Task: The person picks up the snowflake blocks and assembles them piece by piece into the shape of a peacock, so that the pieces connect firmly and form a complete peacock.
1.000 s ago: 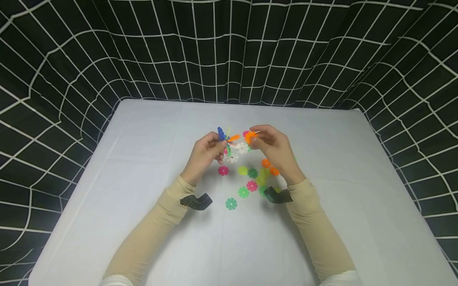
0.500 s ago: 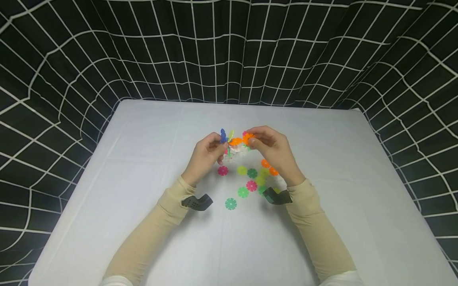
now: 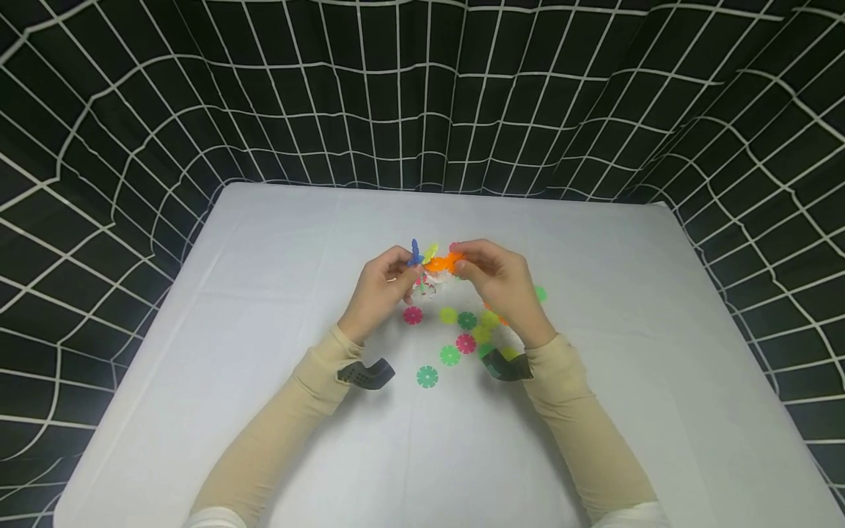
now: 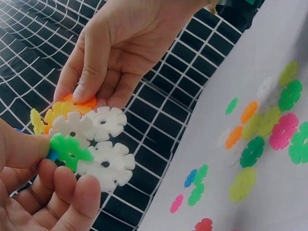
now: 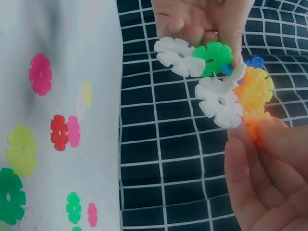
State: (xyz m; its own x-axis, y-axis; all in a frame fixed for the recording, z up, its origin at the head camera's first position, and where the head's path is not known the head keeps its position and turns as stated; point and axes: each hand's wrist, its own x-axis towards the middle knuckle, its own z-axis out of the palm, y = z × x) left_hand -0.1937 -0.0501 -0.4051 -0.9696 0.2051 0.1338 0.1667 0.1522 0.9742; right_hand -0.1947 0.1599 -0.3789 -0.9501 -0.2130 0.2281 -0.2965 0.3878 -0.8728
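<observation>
My left hand [image 3: 378, 290] pinches a cluster of notched, flower-shaped interlocking discs between thumb and fingers. In the left wrist view a green disc [image 4: 70, 153] sits by its thumb, joined to a white disc [image 4: 108, 166] below. Two more white discs show above, and a blue disc [image 5: 255, 61] peeks out in the right wrist view. A yellow disc [image 3: 430, 253] stands up from the cluster in the head view. My right hand [image 3: 505, 286] pinches an orange disc [image 5: 255, 126] against a yellow-orange disc [image 5: 252, 90] on the cluster's side, their edges overlapping.
Loose discs lie scattered on the white table [image 3: 264, 411] below the hands: a teal disc [image 3: 427, 377] nearest, a pink disc [image 3: 412, 315] at left, several green, yellow and orange ones under the right wrist. A black curtain [image 3: 422, 95] with white grid lines surrounds the table.
My right hand has moved slightly left and down, bringing its orange disc from apart to against the cluster. The cluster in my left hand has turned a little.
</observation>
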